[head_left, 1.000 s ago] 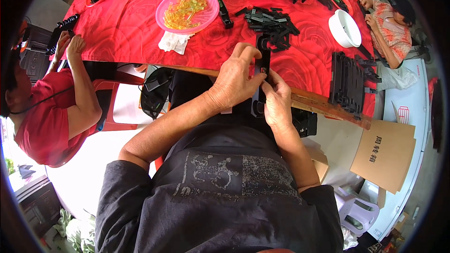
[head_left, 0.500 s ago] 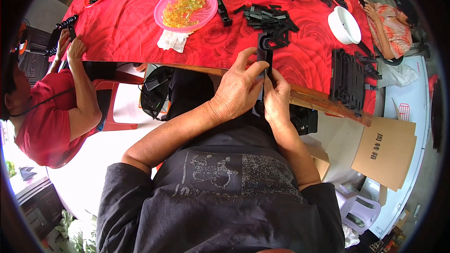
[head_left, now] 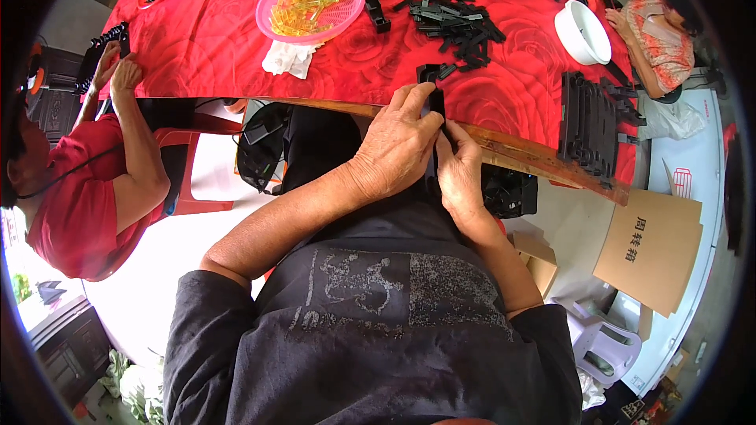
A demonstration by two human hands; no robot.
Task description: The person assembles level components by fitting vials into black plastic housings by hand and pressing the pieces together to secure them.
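Both my hands are at the near edge of the table, closed around a long black plastic part. My left hand grips it from the left with bent fingers. Opposite it, the thumb and fingers of my right hand press against the part's right side. The part's far end rests at or just over the cloth, and its lower portion is hidden by my fingers. Just beyond lies a loose pile of small black plastic pieces.
A pink basket of clear yellow pieces stands on the red tablecloth, beside crumpled white tissue. To the right are a white bowl and stacked black parts. Co-workers sit left and far right.
The black part has turned in my hands and its round end no longer shows. My left fingers have closed further over it. The far-right person's hands have moved apart.
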